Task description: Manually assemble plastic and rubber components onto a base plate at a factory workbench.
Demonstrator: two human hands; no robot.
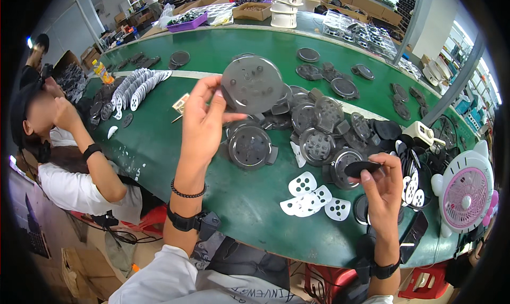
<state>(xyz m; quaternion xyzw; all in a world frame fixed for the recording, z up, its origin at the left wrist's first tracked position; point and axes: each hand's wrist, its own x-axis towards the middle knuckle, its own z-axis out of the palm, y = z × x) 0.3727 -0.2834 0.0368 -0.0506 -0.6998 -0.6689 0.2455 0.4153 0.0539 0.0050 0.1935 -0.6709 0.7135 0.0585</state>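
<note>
Raised over the green table, my left hand (204,115) grips a round, smoky translucent plastic cover (253,84) by its left edge, its broad face toward me. Lower and to the right, my right hand (383,190) pinches a thin black disc (362,168) between thumb and fingers. Behind the hands lies a heap of similar dark round covers (317,145), one of them (248,146) just below my left hand's cover. White die-cut sheets with holes (309,200) are spread in front of the heap. More black discs and white pieces (408,166) are stacked beside my right hand.
A pink and white fan (465,192) stands at the right edge, with a dark phone (414,235) near it. On the left sits another person (90,176), beside rows of white pieces (139,86). A green conveyor (212,51) with scattered covers runs behind the table.
</note>
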